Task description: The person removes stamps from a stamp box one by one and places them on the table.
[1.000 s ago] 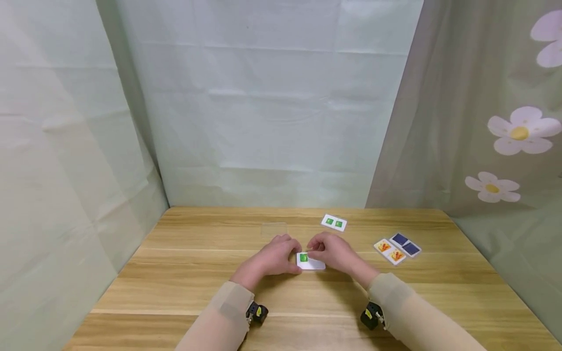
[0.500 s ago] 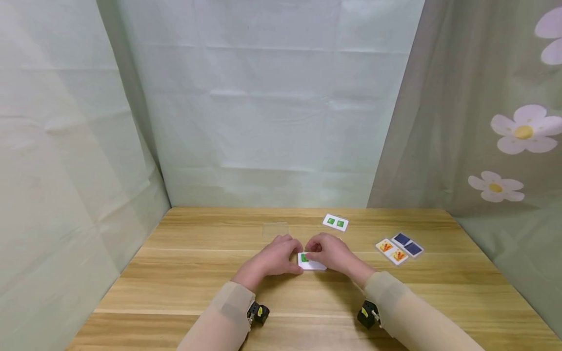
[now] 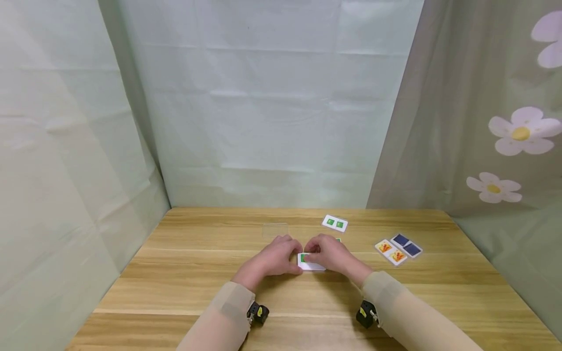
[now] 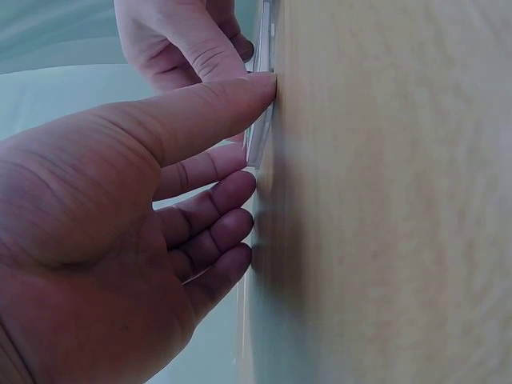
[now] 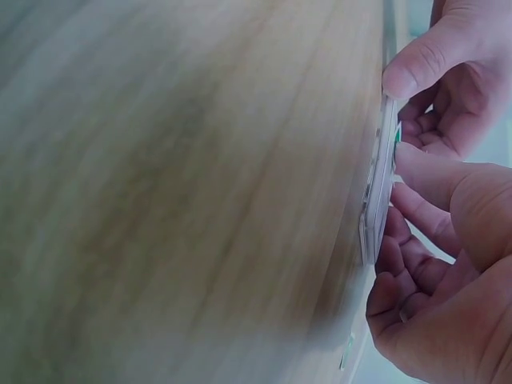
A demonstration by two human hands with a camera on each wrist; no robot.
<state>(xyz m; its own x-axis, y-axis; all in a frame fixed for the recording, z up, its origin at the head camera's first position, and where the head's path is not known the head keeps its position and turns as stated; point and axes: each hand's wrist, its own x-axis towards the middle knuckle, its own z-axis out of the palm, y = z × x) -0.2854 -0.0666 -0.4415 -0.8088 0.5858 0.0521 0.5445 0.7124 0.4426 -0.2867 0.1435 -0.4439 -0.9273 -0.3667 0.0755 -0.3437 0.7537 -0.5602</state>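
Note:
A white card (image 3: 312, 266) with a green square (image 3: 302, 258) at its left end lies low over the table between both hands. Seen edge-on in the right wrist view, it is a thin, clear-edged plastic stack (image 5: 378, 192). My left hand (image 3: 277, 256) grips its left end, thumb at the near edge and index finger at the far edge; the other fingers curl loosely beside it. My right hand (image 3: 332, 254) pinches at the green square with thumb and index finger, hiding part of it. A green-cornered piece (image 3: 338, 240) peeks out beyond the right hand.
Behind the right hand lies a white card with two green squares (image 3: 335, 223). Off to the right are an orange-pictured card (image 3: 391, 252) and a dark blue one (image 3: 406, 245). A clear plastic rectangle (image 3: 275, 229) lies beyond the left hand. Curtains (image 3: 272, 122) surround the wooden table (image 3: 197, 273).
My right hand has shifted slightly left, its thumb covering more of the green square. The green-cornered piece beyond it has come into view. My left hand stays in place.

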